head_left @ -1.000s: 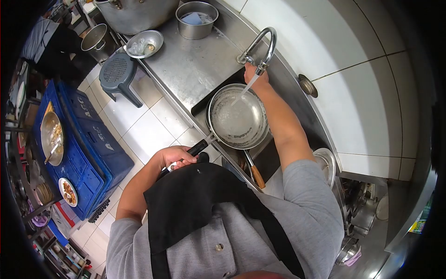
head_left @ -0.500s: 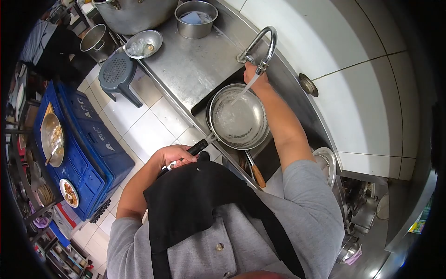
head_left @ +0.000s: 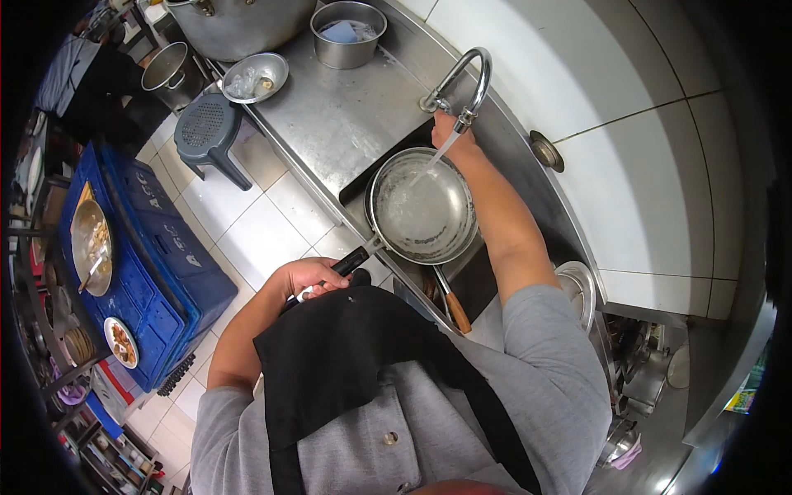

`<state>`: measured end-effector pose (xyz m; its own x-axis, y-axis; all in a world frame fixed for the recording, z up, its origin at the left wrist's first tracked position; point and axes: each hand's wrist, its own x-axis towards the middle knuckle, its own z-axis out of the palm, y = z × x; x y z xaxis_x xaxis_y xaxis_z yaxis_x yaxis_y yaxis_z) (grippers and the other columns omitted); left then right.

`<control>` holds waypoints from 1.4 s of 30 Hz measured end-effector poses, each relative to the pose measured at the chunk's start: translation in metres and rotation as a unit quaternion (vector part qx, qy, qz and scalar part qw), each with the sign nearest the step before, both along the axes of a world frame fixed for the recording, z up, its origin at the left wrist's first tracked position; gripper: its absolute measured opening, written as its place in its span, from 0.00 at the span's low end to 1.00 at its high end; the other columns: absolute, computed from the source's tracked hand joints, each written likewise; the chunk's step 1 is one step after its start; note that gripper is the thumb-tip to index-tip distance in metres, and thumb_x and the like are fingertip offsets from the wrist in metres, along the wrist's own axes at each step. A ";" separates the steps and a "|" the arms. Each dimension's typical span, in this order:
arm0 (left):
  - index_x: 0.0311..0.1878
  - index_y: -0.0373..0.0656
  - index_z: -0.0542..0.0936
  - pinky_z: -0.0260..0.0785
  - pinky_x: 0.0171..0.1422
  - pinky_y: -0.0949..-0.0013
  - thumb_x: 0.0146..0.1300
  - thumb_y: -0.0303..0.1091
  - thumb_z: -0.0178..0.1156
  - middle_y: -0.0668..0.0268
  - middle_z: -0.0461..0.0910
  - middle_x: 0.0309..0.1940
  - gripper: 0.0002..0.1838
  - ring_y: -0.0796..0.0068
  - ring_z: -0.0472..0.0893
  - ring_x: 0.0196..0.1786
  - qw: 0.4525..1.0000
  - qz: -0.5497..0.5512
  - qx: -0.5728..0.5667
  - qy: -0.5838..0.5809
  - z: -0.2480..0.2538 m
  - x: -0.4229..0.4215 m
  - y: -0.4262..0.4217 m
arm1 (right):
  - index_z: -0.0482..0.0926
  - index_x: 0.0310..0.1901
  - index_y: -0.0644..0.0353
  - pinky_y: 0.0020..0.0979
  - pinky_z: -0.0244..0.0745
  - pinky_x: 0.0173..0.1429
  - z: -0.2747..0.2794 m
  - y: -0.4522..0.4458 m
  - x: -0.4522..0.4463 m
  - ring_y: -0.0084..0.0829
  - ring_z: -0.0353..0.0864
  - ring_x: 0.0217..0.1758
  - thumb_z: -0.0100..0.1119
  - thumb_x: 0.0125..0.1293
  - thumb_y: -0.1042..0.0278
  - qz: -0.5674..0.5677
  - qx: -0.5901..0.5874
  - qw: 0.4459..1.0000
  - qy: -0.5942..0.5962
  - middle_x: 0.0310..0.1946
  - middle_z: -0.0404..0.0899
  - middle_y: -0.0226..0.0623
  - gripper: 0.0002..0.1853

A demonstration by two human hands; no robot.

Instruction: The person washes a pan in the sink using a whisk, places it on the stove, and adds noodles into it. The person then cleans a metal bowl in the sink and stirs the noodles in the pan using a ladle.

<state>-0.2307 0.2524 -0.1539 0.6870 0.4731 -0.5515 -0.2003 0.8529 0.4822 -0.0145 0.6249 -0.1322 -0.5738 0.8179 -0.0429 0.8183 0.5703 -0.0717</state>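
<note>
My left hand (head_left: 318, 277) is wrapped round the black handle of a metal frying pan (head_left: 422, 206) over the sink. Water runs from the curved faucet (head_left: 480, 87) into the pan, where some liquid shows. My right hand (head_left: 450, 132) is up at the faucet's base by its knob, partly behind the spout; the fingers are mostly hidden. Under the pan lies another pan, its wooden handle (head_left: 458, 313) sticking out toward me.
On the steel counter (head_left: 330, 124) are a round tin (head_left: 348, 49) with a blue sponge, a bowl (head_left: 256, 78) and a large pot (head_left: 243, 25). A grey stool (head_left: 208, 128) and blue bins (head_left: 157, 256) stand left. Another person (head_left: 91, 74) is at the upper left.
The water inside the pan has shifted slightly in its pattern. Both hands and the pan stay in place.
</note>
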 end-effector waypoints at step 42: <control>0.41 0.43 0.73 0.53 0.13 0.80 0.63 0.29 0.65 0.74 0.68 0.18 0.09 0.88 0.63 0.13 0.999 0.033 -0.019 -0.037 -0.010 0.007 -0.009 | 0.74 0.45 0.60 0.49 0.80 0.48 -0.012 0.014 0.005 0.53 0.84 0.45 0.59 0.65 0.65 -0.079 -0.008 0.996 0.036 0.37 0.83 0.53 0.11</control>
